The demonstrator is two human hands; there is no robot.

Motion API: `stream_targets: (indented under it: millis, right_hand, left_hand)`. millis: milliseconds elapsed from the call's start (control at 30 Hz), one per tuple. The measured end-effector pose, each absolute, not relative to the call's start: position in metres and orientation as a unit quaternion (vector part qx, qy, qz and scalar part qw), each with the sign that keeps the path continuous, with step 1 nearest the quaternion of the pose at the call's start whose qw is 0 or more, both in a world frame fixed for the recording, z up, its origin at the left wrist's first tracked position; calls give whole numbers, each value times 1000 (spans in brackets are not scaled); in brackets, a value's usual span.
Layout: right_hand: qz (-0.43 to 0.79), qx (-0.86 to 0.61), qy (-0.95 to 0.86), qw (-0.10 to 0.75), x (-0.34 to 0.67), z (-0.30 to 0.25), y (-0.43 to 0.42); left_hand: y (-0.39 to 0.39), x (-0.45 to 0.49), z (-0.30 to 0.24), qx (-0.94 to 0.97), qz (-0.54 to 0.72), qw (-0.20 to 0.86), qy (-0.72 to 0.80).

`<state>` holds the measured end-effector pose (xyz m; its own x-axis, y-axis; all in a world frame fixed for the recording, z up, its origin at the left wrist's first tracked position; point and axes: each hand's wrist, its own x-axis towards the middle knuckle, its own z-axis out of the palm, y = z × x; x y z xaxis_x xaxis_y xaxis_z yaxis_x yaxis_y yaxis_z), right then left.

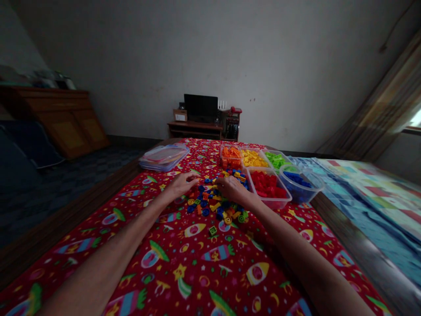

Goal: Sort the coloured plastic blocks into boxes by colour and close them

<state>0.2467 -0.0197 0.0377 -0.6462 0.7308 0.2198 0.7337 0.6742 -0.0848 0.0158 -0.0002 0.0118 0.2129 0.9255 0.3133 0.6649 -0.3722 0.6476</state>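
Both hands work at one loose pile of plastic bricks [213, 205], in many colours, which lies on a red cloth [72, 259] with rocket print. The left hand [184, 184] is at the left side of the pile, with its fingers bent down and the fingertips near the blue and yellow pieces. The right hand [233, 189] rests over the far part of the pile, and its fingers are curved on the bricks. Each hand is half closed, not clenched, but the fingers hide what is under them, so I cannot tell if either hand grasps a brick.

Just beyond the right hand stands a clear tray of red bricks [267, 186], and a round tub of blue bricks [299, 184] is beside this tray, further right. Ahead of the hands, a row of clear trays holds orange [230, 157], yellow [254, 159] and green [275, 159] bricks. One green square piece [212, 230] lies alone on the cloth, nearer than the pile, below the hands. Ahead of the left hand is a stack of clear boxes [163, 157], and further left the wooden edge [82, 206] of the cloth's support runs along.
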Motion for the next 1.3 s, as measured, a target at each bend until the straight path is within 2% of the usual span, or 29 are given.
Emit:
stream_targets:
  millis: [233,500,733,1033,1300]
  right_hand:
    - [17,-377,-924,66,240,36,-19]
    - [34,-396,-912,103,246,37,-18]
    - [18,-427,-898,105,239,32,-20]
    - [7,-393,-904,166,252,41,-14]
    - [-23,-470,-834,287,261,41,-7]
  left_hand:
    - [3,22,3,799,281,161,507]
    - [-7,33,8,825,291,70,480]
    - [-10,47,0,855,275,47,437]
    - [-14,46,0,847,275,45,453]
    - [7,59,9,838,298,22,457]
